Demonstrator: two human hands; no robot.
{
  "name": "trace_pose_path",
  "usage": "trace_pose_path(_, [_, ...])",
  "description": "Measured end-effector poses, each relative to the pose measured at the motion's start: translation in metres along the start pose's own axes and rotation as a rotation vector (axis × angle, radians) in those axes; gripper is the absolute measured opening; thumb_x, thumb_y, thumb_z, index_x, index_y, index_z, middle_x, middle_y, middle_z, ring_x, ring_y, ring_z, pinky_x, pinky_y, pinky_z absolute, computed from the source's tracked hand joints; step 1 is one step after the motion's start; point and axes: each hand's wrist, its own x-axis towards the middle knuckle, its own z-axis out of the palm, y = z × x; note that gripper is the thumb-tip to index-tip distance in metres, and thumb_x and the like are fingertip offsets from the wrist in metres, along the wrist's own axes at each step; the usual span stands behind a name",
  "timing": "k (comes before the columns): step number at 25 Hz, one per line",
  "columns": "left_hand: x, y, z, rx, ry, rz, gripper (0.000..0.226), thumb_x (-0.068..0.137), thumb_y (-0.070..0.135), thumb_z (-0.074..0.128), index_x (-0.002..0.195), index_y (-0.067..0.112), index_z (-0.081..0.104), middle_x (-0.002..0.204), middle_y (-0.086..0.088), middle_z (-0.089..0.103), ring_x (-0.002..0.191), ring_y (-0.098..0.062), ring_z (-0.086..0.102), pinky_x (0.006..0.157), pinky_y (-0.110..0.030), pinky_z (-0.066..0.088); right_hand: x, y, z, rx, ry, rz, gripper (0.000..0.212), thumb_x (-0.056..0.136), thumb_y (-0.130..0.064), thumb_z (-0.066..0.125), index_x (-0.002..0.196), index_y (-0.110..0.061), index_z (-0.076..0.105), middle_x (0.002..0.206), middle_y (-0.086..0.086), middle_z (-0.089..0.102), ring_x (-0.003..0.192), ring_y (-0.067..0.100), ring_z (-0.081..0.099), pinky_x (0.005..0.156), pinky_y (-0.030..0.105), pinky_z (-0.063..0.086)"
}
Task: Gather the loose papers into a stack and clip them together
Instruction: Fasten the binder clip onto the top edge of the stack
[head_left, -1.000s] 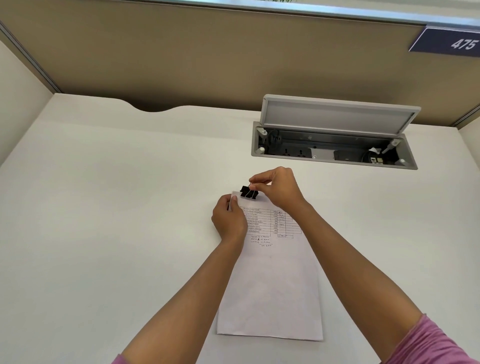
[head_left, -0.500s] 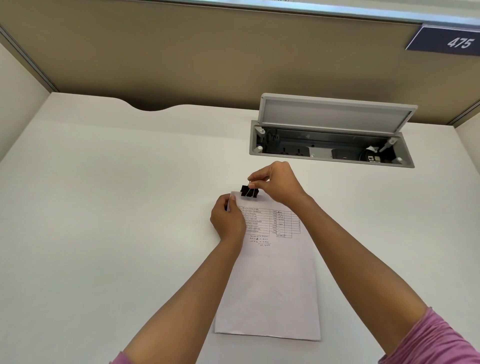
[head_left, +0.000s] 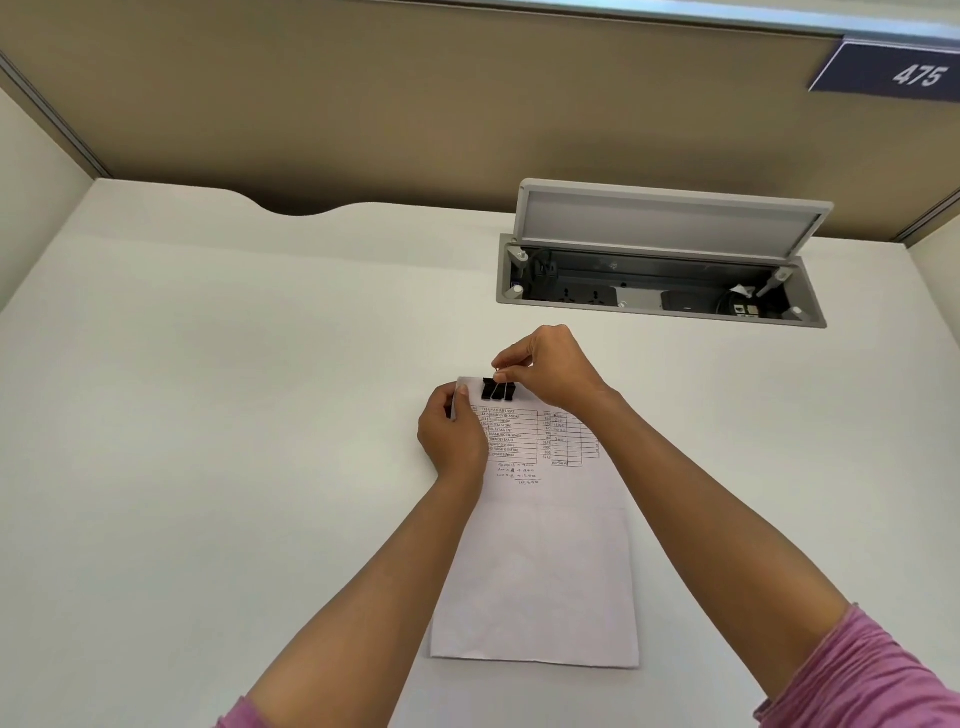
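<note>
Hands: both reach forward over the worktop (head_left: 208, 415) and meet at the far end of a paper stack (head_left: 540, 571).
Left hand (head_left: 454, 434): fingers curled round the stack's far left corner, thumb on top, lifting that corner slightly.
Right hand (head_left: 550, 371): thumb and forefinger pinch the wire handle of a black binder clip (head_left: 498, 389).
Binder clip: seated on the far edge of the stack, near its left corner, just beside the left hand.
Paper stack: lies lengthwise away from the person, at the middle of the white worktop; the top sheet carries a printed table and handwritten sums.
Sleeves: pink, at both forearms.
Behind: a recessed power socket box (head_left: 660, 291) with its grey lid raised; a tan partition with a sign (head_left: 904, 75) reading 475.
</note>
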Motion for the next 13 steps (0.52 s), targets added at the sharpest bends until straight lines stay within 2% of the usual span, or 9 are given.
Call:
trace_pose_path(8, [0.001,-0.002,-0.004,-0.041,-0.017,-0.028,0.019,0.101,0.021,0.055,0.098,0.01,0.071,0.095,-0.003,0.072,0.084,-0.015,0.062,0.078,-0.028,0.051,0.0,0.001,-0.004,-0.03,-0.051,-0.058,0.028,0.078,-0.018,0.083,0.104,-0.01,0.079,0.1,0.003,0.078,0.079,0.002,0.066,0.065,-0.003,0.043])
trace_pose_path(11, [0.001,-0.002,-0.005,-0.06,-0.027,-0.037,0.018,0.101,0.02,0.056,0.098,0.01,0.071,0.093,-0.001,0.071,0.084,-0.015,0.062,0.078,-0.026,0.05,-0.002,0.003,-0.01,-0.004,-0.114,-0.076,0.032,0.077,-0.018,0.084,0.108,-0.012,0.077,0.099,0.002,0.078,0.087,0.008,0.07,0.082,0.011,0.053])
trace_pose_path(13, [0.001,0.0,-0.005,-0.072,-0.036,-0.041,0.017,0.1,0.02,0.057,0.095,0.011,0.071,0.09,0.001,0.07,0.083,-0.015,0.061,0.077,-0.026,0.05,-0.003,0.004,-0.012,0.044,-0.149,-0.07,0.035,0.078,-0.018,0.083,0.111,-0.012,0.076,0.1,0.001,0.077,0.09,0.009,0.071,0.09,0.017,0.054])
